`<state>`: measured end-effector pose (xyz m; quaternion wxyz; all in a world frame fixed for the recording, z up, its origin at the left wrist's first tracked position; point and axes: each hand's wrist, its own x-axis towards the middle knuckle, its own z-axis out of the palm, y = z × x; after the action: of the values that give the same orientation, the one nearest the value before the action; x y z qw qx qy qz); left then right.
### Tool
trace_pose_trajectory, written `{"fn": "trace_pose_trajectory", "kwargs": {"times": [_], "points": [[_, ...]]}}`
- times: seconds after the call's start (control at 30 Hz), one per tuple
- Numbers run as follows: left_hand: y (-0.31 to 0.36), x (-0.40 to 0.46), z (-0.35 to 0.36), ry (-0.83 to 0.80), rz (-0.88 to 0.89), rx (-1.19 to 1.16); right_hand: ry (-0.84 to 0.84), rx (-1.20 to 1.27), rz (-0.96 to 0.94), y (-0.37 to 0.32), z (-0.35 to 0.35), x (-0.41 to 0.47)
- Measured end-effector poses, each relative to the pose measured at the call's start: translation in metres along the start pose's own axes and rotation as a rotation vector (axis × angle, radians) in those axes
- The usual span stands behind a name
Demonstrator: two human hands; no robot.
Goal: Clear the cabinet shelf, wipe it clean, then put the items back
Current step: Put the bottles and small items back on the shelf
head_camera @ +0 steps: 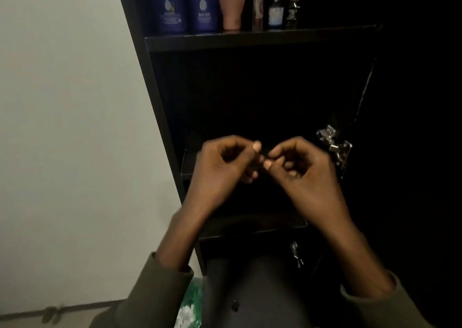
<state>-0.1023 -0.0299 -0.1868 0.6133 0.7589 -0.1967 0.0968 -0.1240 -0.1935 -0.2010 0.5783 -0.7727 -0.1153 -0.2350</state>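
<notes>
My left hand (225, 167) and my right hand (302, 172) are raised close together in front of the open black cabinet. On both, thumb and forefinger pinch something small and dark (265, 155) between them; I cannot tell what it is. Just behind the hands is a dark lower shelf (188, 163), and what stands on it is hidden in shadow. The upper shelf (250, 40) carries two blue bottles (170, 5), a pink tube (232, 2), an orange-capped bottle (258, 5), a small dark bottle (276, 10) and a white-capped bottle (294, 2).
A pale wall (70, 102) runs along the cabinet's left side. A metal hinge (333, 145) shines at the right, where the cabinet door stands open. A green and white thing (190, 307) lies on the floor by my left sleeve.
</notes>
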Motion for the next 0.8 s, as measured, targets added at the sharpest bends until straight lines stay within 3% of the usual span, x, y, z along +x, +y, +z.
{"fn": "trace_pose_trajectory", "kwargs": {"times": [0.17,0.4,0.63,0.8], "points": [[-0.086,-0.043,0.012,-0.064,-0.309,0.019,-0.237,-0.109,0.3,0.082,0.026,-0.045],[-0.193,-0.092,0.018,-0.064,-0.633,0.187,-0.36,-0.28,0.558,0.177,0.058,-0.09],[-0.282,-0.14,0.033,-0.216,-0.841,0.527,-0.595,-0.409,0.655,0.243,0.098,-0.147],[-0.309,-0.171,0.044,-0.274,-0.884,0.525,-0.711,-0.471,0.622,0.27,0.118,-0.179]]}}
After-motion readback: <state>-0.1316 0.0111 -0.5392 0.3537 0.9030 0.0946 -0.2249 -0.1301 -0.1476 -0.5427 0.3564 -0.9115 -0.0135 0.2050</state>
